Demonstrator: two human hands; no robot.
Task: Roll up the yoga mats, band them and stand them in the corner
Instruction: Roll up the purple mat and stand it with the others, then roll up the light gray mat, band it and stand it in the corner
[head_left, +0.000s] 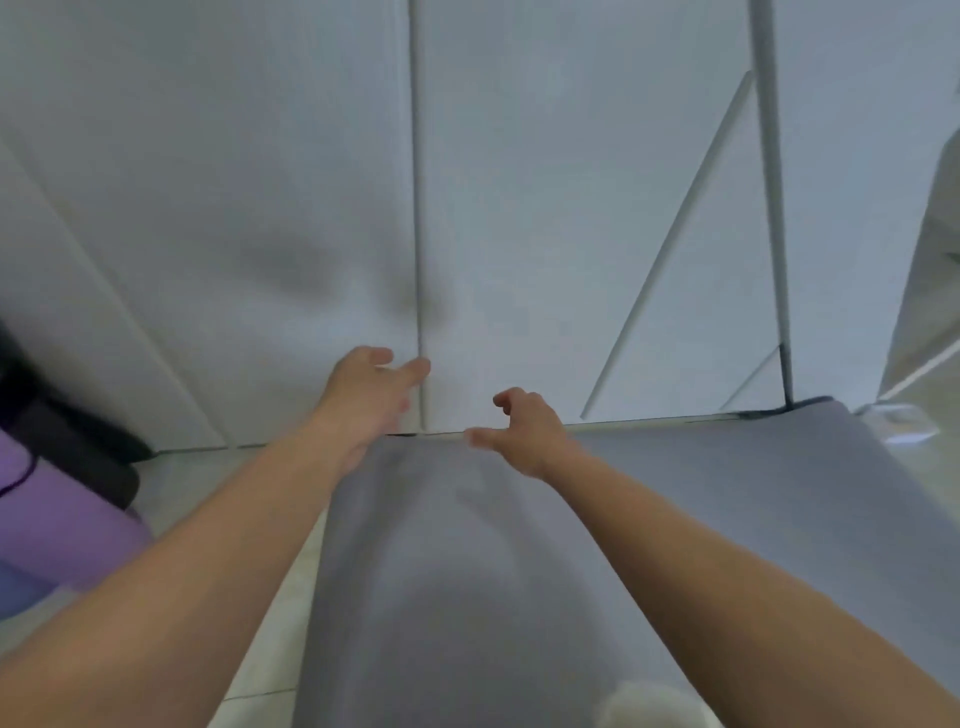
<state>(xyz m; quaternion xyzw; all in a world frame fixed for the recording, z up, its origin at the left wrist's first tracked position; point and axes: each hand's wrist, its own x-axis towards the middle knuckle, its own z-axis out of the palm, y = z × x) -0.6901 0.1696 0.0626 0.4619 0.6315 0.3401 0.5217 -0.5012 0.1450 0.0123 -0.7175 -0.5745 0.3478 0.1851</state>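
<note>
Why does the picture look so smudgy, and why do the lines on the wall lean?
In the head view everything is soft with motion blur, most on the left hand and right hand over the grey mat; the wide-angle lens splays the white wall panels outward; light is even, with a faint shadow on the wall.

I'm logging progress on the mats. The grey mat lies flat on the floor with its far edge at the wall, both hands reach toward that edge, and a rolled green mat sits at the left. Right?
One thing is wrong: the rolled mat at the left is purple, not green, as the head view shows. The rest holds: the grey mat lies flat with its far edge at the wall, and the left hand and right hand reach toward it.
</note>
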